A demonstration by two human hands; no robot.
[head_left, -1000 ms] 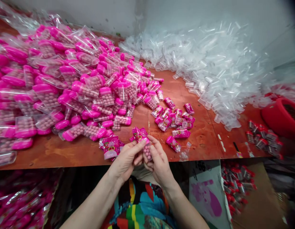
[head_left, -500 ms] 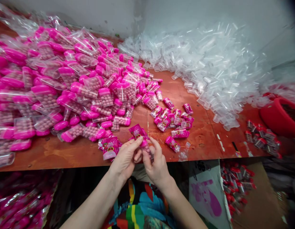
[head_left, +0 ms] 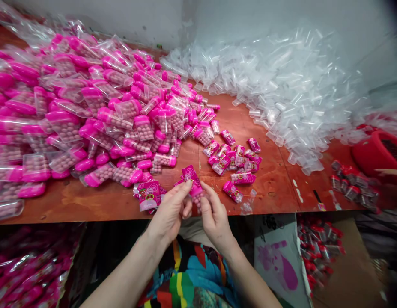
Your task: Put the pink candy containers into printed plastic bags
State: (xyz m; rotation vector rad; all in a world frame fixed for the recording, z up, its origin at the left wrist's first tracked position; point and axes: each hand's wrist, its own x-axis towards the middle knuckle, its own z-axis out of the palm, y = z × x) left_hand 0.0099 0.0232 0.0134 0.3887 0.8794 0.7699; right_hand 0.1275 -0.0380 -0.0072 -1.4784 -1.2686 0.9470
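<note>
Above the table's front edge, my left hand pinches a pink printed sleeve label between thumb and fingers. My right hand grips a small clear candy box filled with pale pink balls. The label meets the box's pink cap end; how far it reaches over the cap is hidden by my fingers. Just left of my left hand lies a stack of flat printed labels. Beyond my right hand is a small group of labelled candy boxes, with one labelled box nearer me.
Unlabelled pink-capped boxes are heaped on the left. Clear plastic containers pile up against the wall. At right are a red bowl, red-capped jars and another person's fingers. Open cartons stand below the table edge.
The label has turned more upright and shifted slightly right above the box. My right hand's fingers have moved lower on the box. Another person's fingers have appeared by the red bowl.
</note>
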